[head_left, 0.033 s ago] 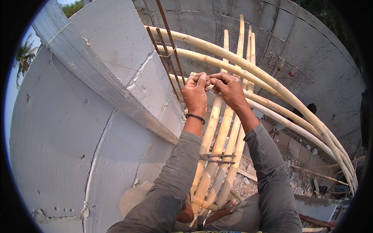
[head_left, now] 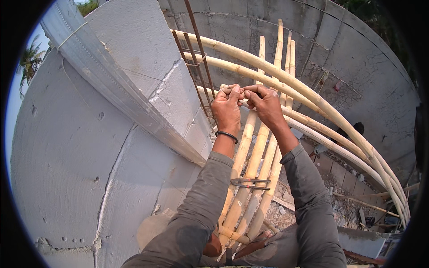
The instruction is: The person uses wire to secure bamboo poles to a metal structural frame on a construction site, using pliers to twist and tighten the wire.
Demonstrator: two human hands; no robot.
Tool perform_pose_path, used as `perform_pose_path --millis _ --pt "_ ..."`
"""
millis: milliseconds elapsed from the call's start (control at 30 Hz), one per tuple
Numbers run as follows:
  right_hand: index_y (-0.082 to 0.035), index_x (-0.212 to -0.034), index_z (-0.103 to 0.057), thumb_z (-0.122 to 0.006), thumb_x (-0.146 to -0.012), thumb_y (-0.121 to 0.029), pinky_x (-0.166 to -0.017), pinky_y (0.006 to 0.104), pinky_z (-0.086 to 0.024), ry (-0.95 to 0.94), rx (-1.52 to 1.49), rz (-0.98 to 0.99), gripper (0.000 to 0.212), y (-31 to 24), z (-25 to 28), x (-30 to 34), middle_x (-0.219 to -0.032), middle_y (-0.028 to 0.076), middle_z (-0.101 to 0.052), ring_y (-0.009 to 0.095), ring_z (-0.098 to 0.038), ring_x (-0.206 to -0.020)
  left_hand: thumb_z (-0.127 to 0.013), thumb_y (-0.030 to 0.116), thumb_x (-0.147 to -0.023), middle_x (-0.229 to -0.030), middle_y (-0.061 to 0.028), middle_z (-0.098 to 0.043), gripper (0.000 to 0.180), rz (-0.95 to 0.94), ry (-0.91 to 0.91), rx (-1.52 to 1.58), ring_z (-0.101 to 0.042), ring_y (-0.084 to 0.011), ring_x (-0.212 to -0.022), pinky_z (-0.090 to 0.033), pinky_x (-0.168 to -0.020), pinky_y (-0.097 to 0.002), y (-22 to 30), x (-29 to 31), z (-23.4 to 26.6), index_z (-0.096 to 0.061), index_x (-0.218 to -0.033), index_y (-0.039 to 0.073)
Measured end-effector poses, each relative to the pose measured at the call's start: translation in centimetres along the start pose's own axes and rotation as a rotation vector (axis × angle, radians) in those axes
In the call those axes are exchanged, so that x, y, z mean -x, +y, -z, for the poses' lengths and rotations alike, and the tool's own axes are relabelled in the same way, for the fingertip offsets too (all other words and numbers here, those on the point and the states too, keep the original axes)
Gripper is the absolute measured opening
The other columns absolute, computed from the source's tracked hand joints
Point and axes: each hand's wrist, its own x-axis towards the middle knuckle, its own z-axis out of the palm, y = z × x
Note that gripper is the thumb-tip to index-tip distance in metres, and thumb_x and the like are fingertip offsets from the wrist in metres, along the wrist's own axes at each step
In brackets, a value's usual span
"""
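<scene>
My left hand [head_left: 227, 112] and my right hand [head_left: 267, 107] meet above the bamboo poles, with fingertips pinched close together. Whatever is between them is too small and hidden to make out. A black band circles my left wrist. Beneath the hands, long horizontal bamboo poles [head_left: 313, 92] run across to the right. Several upright-running bamboo poles [head_left: 254, 161] pass under them toward my body. Rusty steel rods [head_left: 199, 56] stand just left of my left hand. Across the near bamboo lies a pair of pincers [head_left: 251, 182] with dark handles, touched by neither hand.
A grey block wall [head_left: 67, 147] fills the left side, with a long metal channel [head_left: 107, 85] slanting against it. Another grey wall [head_left: 371, 76] stands beyond the bamboo. Far below on the right, rubble and loose sticks [head_left: 366, 207] lie on the ground.
The view has shifted very slightly, so everything sits a little to the right or lower. Both hands keep the same pinched pose.
</scene>
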Motion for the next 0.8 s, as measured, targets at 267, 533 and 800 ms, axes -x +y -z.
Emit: perform_pose_path --millis 267,533,800 --pt "-0.001 -0.094 -0.070 -0.063 -0.091 -0.014 -0.054 0.0231 -0.049 0.123 0.011 0.069 0.014 -0.3 -2.5 -0.5 -0.072 0.003 -0.064 0.006 -0.057 -0.061 -0.064 0.012 -0.091 -0.079 -0.0011 -0.064 0.006 0.195 0.090 0.463 -0.055 -0.0066 -0.063 -0.045 -0.057 -0.0201 -0.5 -1.6 0.3 -0.062 -0.088 0.007" --pt "0.000 -0.092 -0.068 -0.066 -0.089 -0.019 -0.054 0.0255 -0.049 0.036 0.221 -0.037 0.020 4.9 -0.1 1.2 -0.069 0.003 -0.063 0.008 -0.057 -0.058 -0.067 0.012 -0.089 -0.076 -0.0014 -0.064 0.009 0.370 0.217 0.269 -0.056 -0.0087 -0.062 -0.046 -0.054 -0.0213 -4.9 0.3 1.8 -0.060 -0.085 0.008" --pt "-0.001 -0.097 -0.070 -0.062 -0.088 -0.036 -0.089 0.0392 -0.046 -0.477 0.739 -0.321 0.037 17.8 2.5 7.2 -0.092 0.030 -0.066 0.027 -0.067 -0.096 -0.079 0.032 -0.080 -0.112 -0.0158 -0.055 0.059 0.706 -0.227 -0.519 -0.064 -0.0217 -0.089 -0.058 -0.066 -0.0271 -6.5 -0.4 10.7 -0.052 -0.117 -0.006"
